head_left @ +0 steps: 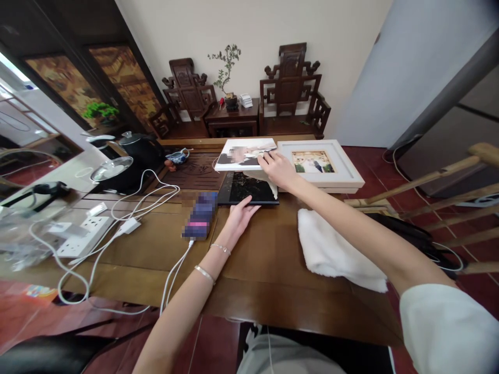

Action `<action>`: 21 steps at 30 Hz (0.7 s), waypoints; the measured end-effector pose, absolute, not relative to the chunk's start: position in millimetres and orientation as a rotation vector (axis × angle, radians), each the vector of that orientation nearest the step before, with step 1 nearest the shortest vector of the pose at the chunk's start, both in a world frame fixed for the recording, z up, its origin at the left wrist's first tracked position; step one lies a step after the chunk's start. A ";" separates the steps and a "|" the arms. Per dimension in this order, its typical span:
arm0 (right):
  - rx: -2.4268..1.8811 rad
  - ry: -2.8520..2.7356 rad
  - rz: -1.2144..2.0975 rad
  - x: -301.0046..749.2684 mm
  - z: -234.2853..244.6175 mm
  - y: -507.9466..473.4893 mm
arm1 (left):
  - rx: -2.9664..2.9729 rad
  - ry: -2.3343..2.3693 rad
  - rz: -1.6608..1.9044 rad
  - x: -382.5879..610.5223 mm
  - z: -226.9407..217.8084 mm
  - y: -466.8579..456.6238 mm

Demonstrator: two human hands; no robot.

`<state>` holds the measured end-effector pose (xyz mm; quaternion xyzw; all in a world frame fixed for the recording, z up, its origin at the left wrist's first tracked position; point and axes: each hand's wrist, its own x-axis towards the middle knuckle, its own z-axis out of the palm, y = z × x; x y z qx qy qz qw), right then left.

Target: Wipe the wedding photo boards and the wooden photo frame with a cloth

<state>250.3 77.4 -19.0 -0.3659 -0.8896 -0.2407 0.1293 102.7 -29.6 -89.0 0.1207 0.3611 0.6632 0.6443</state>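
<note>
My left hand (242,218) grips the near edge of a glossy black panel (249,188), thumb on top and fingers at its underside. Pale specks or smudges show on the panel's dark surface. My right hand (278,169) is closed, with a thin cream cloth (270,182) hanging from under it onto the panel's right side. Its fingertips overlap a white-edged photo panel (230,162) lying just beyond; whether they touch it I cannot tell. To the right sits a white picture frame (345,161) around a small photo.
A fluffy white cloth (331,249) lies right of centre on the wooden table (265,275). Left are a phone (200,215) on a charging cable, a power strip (83,236), tangled white cables and a black pot (113,174). Carved chairs (292,104) stand beyond.
</note>
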 end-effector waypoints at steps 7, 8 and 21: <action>-1.076 -2.580 -0.602 240.1 -45.7 64.8 | 0.201 0.817 1.438 100.7 -89.7 14.7; -1.094 -2.571 -0.592 238.3 -49.6 63.9 | 0.202 0.798 1.433 101.6 -88.2 18.5; -1.409 -2.554 -0.475 218.4 -71.9 51.1 | 0.166 1.101 1.538 130.6 -99.7 27.8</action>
